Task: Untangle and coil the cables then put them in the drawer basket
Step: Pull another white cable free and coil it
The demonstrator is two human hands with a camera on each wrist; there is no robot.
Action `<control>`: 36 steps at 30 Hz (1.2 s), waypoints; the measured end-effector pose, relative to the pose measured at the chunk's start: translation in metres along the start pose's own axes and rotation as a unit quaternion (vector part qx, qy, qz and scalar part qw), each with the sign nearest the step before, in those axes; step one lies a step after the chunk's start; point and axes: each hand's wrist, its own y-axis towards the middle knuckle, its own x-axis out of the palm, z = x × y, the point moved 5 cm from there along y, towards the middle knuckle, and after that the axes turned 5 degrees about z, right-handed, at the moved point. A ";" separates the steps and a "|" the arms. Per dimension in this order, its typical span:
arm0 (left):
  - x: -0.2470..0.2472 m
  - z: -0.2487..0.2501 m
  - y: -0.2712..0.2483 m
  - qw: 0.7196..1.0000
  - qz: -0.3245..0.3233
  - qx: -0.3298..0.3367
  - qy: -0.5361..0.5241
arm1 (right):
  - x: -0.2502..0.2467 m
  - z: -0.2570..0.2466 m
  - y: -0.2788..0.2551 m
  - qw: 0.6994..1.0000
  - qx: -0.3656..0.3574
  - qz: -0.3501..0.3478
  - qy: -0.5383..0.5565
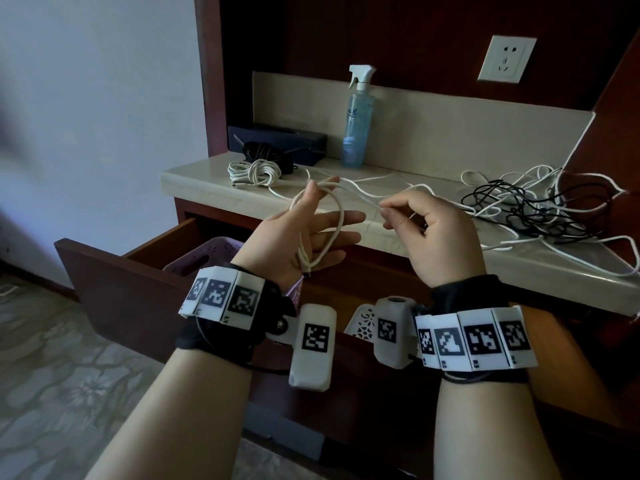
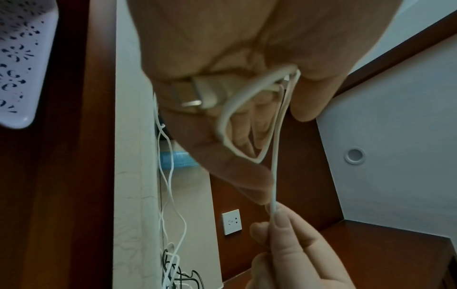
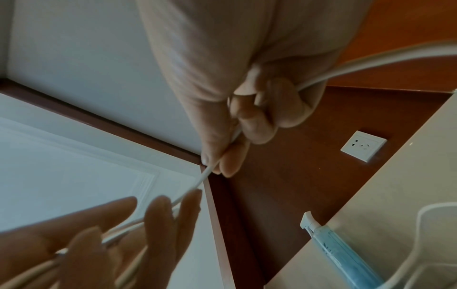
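Note:
A white cable (image 1: pixel 341 216) runs in loose loops around my left hand (image 1: pixel 325 220), which is raised over the open drawer (image 1: pixel 104 271). The left thumb pins the cable against the palm, and the USB plug (image 2: pixel 197 93) lies at the palm's base; the fingers are stretched out. My right hand (image 1: pixel 386 209) pinches the same cable (image 3: pixel 206 173) between thumb and forefinger just right of the left hand. From there the cable trails to a tangle of white and black cables (image 1: pixel 533 202) on the counter's right. A purple basket (image 1: pixel 207 254) sits in the drawer.
A coiled white cable (image 1: pixel 256 173) and a coiled black cable (image 1: pixel 265 152) lie at the counter's left, in front of a dark box (image 1: pixel 277 138). A blue spray bottle (image 1: pixel 356 123) stands behind them. A white perforated basket (image 2: pixel 22 68) is in the drawer below my wrists.

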 end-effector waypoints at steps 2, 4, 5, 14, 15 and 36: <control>0.004 -0.003 0.000 1.000 0.003 0.016 -0.012 | -0.001 0.003 -0.001 1.000 -0.002 -0.014 0.005; 0.006 -0.005 0.000 0.998 0.010 0.032 -0.048 | -0.002 0.005 -0.003 0.999 0.000 -0.032 0.013; 0.008 -0.005 0.001 0.997 0.013 0.040 -0.067 | -0.002 0.006 -0.003 0.999 0.008 -0.048 0.020; 0.008 0.010 0.004 0.977 0.037 0.099 -0.183 | -0.015 0.014 0.001 0.993 0.044 -0.105 -0.007; 0.008 0.012 0.005 0.975 0.038 0.105 -0.189 | -0.016 0.013 0.002 0.995 0.039 -0.091 -0.015; -0.060 0.040 0.050 0.958 0.129 0.152 -0.205 | 0.003 0.009 0.027 0.994 0.028 -0.090 -0.062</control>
